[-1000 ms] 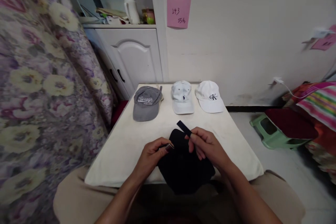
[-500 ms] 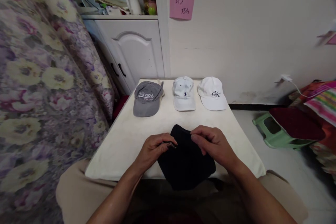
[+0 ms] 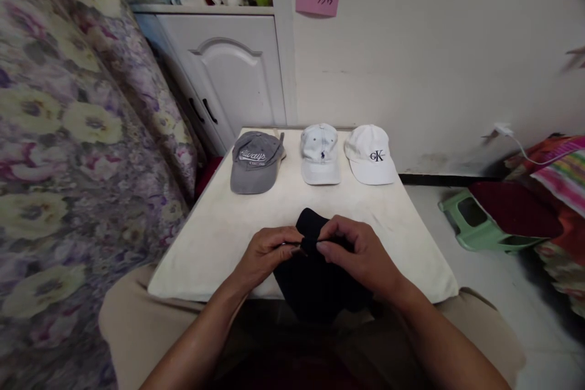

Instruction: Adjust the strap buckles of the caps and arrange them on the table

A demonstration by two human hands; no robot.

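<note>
A black cap (image 3: 322, 292) is held over the near edge of the table, its dark folds hard to make out. My left hand (image 3: 269, 253) pinches a small shiny buckle at the cap's strap, mostly covered by the thumb and finger. Close beside it, my right hand (image 3: 354, 250) grips the strap (image 3: 309, 245) between thumb and forefinger. Farther back stand a grey cap (image 3: 256, 161) with white lettering, a pale blue cap (image 3: 320, 155) with a small dark logo, and a white cap (image 3: 371, 155) with dark letters.
The caps rest on a table with a cream cloth (image 3: 219, 244). A floral curtain (image 3: 91, 164) hangs at the left, and a white cabinet (image 3: 233, 73) is behind. On the right a green stool (image 3: 470, 219) stands on the floor.
My right hand has moved left, bringing the strap up to my left hand, so the fingertips are now nearly together. The view has tilted slightly downward.
</note>
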